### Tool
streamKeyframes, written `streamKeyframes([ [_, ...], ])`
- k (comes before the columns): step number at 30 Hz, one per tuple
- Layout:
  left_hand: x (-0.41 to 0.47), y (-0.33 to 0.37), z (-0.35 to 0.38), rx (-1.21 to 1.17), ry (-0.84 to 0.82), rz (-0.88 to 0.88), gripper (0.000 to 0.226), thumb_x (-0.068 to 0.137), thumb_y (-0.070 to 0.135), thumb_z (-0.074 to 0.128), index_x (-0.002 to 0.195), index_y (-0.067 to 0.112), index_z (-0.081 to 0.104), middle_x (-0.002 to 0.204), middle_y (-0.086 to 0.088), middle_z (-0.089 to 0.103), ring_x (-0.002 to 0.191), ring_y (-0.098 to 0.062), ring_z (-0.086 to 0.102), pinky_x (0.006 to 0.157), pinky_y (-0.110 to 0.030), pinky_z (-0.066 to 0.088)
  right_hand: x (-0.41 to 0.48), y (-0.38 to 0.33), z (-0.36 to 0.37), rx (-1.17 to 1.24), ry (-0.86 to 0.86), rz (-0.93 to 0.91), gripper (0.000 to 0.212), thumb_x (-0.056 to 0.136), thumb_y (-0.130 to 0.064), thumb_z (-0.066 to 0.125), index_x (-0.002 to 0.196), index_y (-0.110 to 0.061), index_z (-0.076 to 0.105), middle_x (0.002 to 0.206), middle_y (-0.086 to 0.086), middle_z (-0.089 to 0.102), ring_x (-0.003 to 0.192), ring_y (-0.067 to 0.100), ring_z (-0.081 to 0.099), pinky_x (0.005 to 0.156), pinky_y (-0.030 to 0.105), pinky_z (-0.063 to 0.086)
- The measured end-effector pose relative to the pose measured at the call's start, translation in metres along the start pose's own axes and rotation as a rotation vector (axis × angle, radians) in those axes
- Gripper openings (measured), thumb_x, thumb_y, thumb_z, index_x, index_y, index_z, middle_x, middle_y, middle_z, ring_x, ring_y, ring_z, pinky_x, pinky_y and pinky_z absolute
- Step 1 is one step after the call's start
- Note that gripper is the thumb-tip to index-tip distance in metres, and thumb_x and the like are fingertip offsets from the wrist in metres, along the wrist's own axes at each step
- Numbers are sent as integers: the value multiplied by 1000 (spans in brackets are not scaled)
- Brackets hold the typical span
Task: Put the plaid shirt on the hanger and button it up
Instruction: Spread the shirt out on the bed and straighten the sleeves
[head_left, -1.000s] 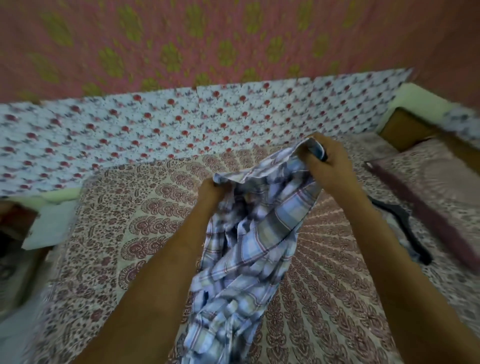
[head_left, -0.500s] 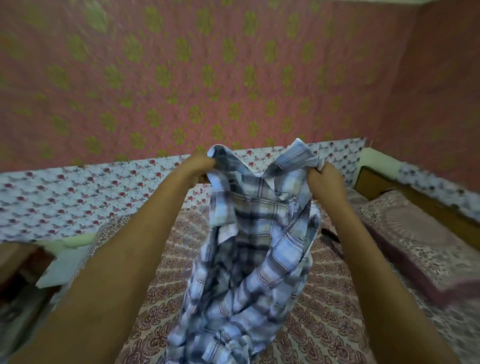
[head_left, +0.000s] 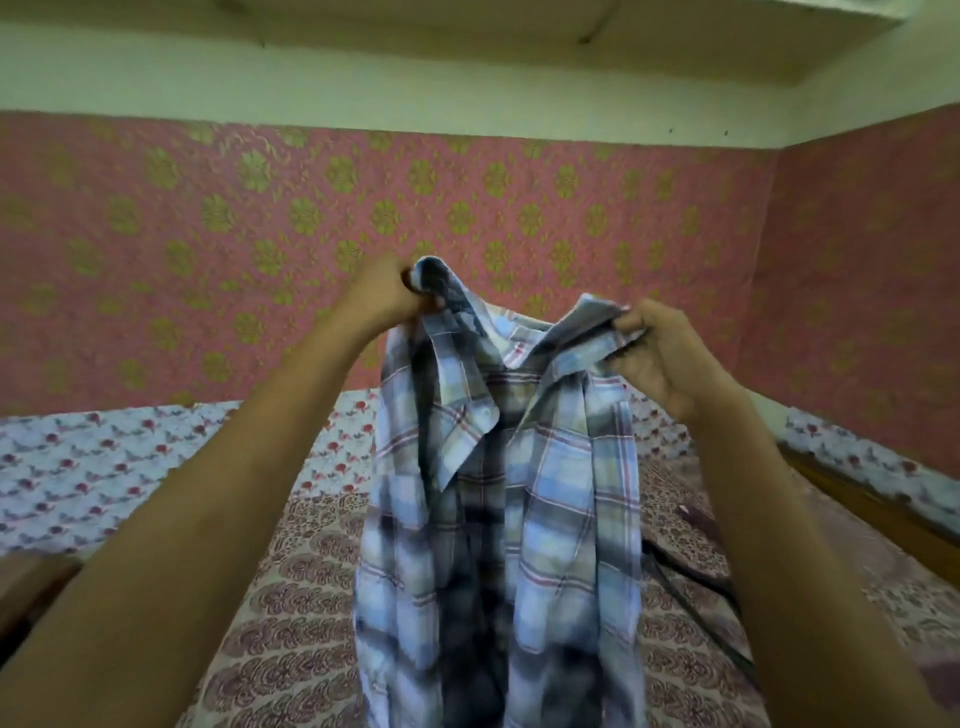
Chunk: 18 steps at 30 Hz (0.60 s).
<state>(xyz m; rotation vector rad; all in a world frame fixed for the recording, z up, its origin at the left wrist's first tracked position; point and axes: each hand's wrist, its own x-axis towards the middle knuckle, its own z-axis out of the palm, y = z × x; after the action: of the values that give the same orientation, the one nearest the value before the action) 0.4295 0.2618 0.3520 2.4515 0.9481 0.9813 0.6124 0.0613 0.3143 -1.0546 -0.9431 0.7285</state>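
Plaid shirt (head_left: 501, 519): blue, grey and white check with thin red lines; held up in the air in front of the person, over the bed, collar uppermost. Body hangs straight down and runs out of the bottom of the view.
Shirt front: hangs open down the middle, dark inside showing between the two front edges. Not on the hanger.
Left hand (head_left: 387, 293): grip clenched on a bunch of cloth at the shirt's top left corner (shoulder or collar end, cannot tell which), raised a little higher than the other hand.
Right hand (head_left: 660, 353): grip pinching the top right edge of the shirt, thumb on top of the fold, fingers curled beneath.
Writing: a pale patch inside the neck, just below the collar band, too blurred to read.
Black hanger (head_left: 698, 608): lies on the bed, low right, beside the hanging shirt and partly hidden by the right forearm. Neither hand touches it.
Bed (head_left: 291, 623): covered with a cream sheet printed in maroon paisley and floral rings.
Floral cloth (head_left: 78, 467): white with small red flowers, along the far edge of the bed against the wall.
Wall (head_left: 208, 234): pink paper with gold flower motifs, cream band above.
Wooden rail (head_left: 852, 499): brown, at the right edge of the bed.
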Motion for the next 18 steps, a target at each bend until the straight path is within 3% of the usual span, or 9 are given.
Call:
streamKeyframes([
  [3,-4,1,3,53,160,7,27,81,26,70,83,0,64,86,-26,62,79,-33,58,68,-44,44,-11,4,-1,-112,-51,22,37,68,-13,51,104,-5,54,95,18,43,85,33,30,85,43,42],
  [5,-8,4,2,20,277,70,31,79,26,72,73,0,57,80,-19,53,76,-27,48,67,-40,40,-16,5,-4,-200,-85,-19,55,58,-8,50,112,-12,53,104,31,43,90,31,28,83,41,32],
  [7,-10,8,2,-105,339,143,26,81,26,70,84,3,58,89,-13,51,79,-24,47,69,-35,41,-16,4,-11,-294,-126,-99,60,63,-3,41,121,-17,48,114,19,50,90,34,39,80,39,30],
  [9,-11,12,-1,-386,301,153,16,84,24,66,93,14,56,85,1,57,77,-16,54,68,-29,45,-11,2,-25,-286,-160,-213,60,68,5,39,122,-19,50,114,9,57,94,36,52,82,32,39],
  [11,-7,14,-9,-611,277,198,16,83,25,65,96,21,56,84,15,63,81,-7,60,75,-27,49,-9,-3,-32,-224,-233,-332,54,79,15,41,120,-17,53,114,-2,65,106,18,62,84,23,49],
  [13,-3,17,-19,-660,286,306,15,86,19,62,100,20,58,83,19,70,84,-3,66,77,-25,51,-3,-10,-34,-258,-243,-426,39,82,3,58,111,-23,64,108,-8,70,107,12,63,84,23,53],
  [15,0,24,-27,-694,271,354,14,90,12,57,103,18,58,85,21,72,86,-1,68,74,-20,53,5,-17,-31,-323,-131,-484,21,71,-18,71,88,-30,73,90,-14,73,92,6,66,81,21,54],
  [18,12,21,-29,-672,198,325,15,91,13,55,98,25,58,79,26,71,81,5,67,68,-14,53,25,-20,-25,-463,60,-591,22,78,-5,67,76,-27,71,68,-18,70,72,6,63,72,20,55],
])
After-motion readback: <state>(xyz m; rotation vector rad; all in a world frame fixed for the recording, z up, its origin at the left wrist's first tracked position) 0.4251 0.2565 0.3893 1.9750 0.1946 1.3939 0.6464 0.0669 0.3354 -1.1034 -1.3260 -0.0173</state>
